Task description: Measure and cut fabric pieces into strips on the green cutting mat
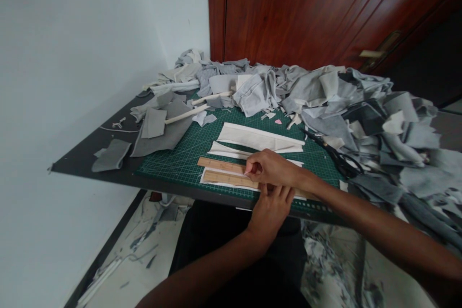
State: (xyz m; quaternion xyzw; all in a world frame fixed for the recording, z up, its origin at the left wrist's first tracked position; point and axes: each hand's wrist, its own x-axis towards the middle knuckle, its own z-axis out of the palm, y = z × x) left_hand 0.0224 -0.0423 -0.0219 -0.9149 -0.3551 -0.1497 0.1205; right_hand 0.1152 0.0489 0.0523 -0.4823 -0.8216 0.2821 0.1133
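Two wooden rulers lie side by side on a white cloth strip (202, 176) near the table's front edge: an upper ruler (216, 163) and a lower ruler (225, 179). My left hand (270, 214) rests with fingers spread and pressed down at the lower ruler. Above it, my right hand (269, 167) reaches across with its fingertips pinched over the rulers; a small pinkish tip shows there, too small to name surely. Farther back lie a narrow white strip (227, 150) and a wider white cloth piece (249, 136). The green cutting mat (173, 166) is underneath.
Black-handled scissors (342, 161) lie at the mat's right. A heap of grey and white fabric scraps (306, 86) fills the back and right. Grey cloth pieces (159, 130) lie at left. A wall (108, 33) and wooden door (288, 9) stand behind.
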